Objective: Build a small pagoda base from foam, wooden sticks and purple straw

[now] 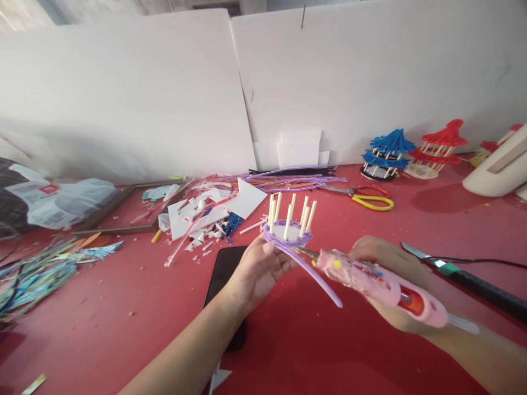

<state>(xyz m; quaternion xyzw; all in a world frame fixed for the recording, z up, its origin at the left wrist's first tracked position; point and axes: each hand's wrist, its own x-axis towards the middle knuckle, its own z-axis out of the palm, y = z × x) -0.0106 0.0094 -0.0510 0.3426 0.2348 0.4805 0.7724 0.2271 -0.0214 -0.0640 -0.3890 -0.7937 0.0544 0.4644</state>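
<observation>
My left hand (257, 271) holds a small round craft base (289, 231) by its near left edge. Several short pale sticks stand upright around its rim, which is wrapped in purple pipe cleaner. A loose tail of purple pipe cleaner (317, 278) trails down to the right. My right hand (391, 269) is wrapped round a pink hot glue gun (370, 282), with a clear glue stick out of its back end. The gun's nozzle points left, close to the rim's near right side; whether it touches is unclear. A black phone (224, 269) lies partly hidden beneath my left hand.
Finished blue (387, 156) and red (440, 148) pavilion models stand at the back right. Yellow-and-red-handled scissors (370, 200) lie before them. A corded black tool with a blade (465, 277) sits at right. Paper scraps (197, 216), pipe cleaners (288, 178) and a plastic bag (61, 197) lie behind and left.
</observation>
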